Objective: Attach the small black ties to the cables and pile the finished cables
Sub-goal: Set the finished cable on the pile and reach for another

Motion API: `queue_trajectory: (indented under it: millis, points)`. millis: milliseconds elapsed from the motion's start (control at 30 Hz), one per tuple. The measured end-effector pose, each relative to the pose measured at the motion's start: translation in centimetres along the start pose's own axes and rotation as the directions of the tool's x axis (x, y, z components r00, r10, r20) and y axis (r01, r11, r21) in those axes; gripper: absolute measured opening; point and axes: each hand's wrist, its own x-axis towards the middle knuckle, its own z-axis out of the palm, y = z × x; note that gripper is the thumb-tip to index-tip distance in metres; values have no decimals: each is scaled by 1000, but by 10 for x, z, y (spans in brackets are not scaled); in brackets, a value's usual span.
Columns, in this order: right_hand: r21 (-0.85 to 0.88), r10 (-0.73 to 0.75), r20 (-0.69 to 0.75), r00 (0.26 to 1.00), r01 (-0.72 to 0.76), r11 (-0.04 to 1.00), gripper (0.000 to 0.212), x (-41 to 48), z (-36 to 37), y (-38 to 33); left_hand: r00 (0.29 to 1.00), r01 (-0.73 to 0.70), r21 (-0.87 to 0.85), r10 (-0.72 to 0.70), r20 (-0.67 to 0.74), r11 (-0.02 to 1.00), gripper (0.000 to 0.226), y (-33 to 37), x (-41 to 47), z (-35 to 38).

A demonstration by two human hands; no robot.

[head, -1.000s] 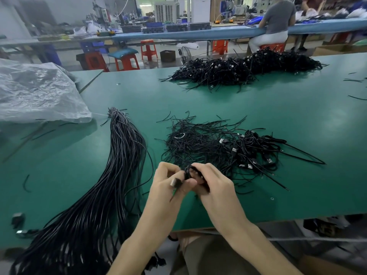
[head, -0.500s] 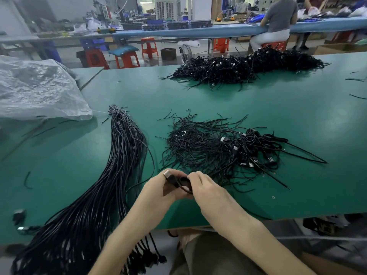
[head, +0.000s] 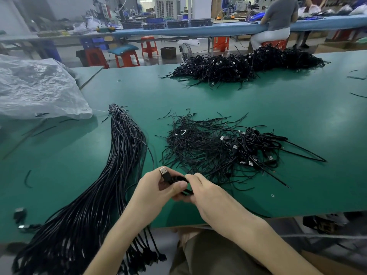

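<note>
Both hands meet low over the green table [head: 278, 108]. My left hand [head: 158, 187] grips a coiled black cable [head: 174, 180] whose USB plug [head: 164, 172] sticks up past the thumb. My right hand [head: 204, 191] pinches the same coil from the right; its fingertips hide whatever lies between them. Just beyond the hands lies a loose heap of small black ties [head: 194, 143], merging on its right into a small pile of bundled cables [head: 256, 149]. A long sheaf of straight black cables [head: 111, 179] runs along the left and hangs over the front edge.
A large heap of black cables [head: 244, 65] lies at the far side of the table. A crumpled clear plastic bag [head: 37, 88] sits at the left. Stray ties [head: 27, 178] dot the surface. A seated person [head: 278, 18] works at a blue bench behind, with orange stools nearby.
The hands have shifted slightly left and turned the coil. The USB plug, tucked at the left thumb before, now points up and away above the left hand.
</note>
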Motion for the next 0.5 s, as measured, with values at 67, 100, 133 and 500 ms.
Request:
queue_trajectory:
  millis: [67,100,133,500]
  points:
    - [145,-5,41,999,-1,989,36,0,-1,3,1000,-10,-21,10,5,1000,12,-4,1,0]
    - [184,-10,60,998,-2,983,37,-1,-1,5,1000,-17,-25,17,11,1000,12,-5,2,0]
    - [169,-1,71,998,-11,986,36,0,-2,6,1000,-22,-31,22,17,999,13,-7,3,0]
    - [-253,-120,32,992,124,959,34,-3,-10,5,977,99,-32,-91,191,995,30,-8,10,-10]
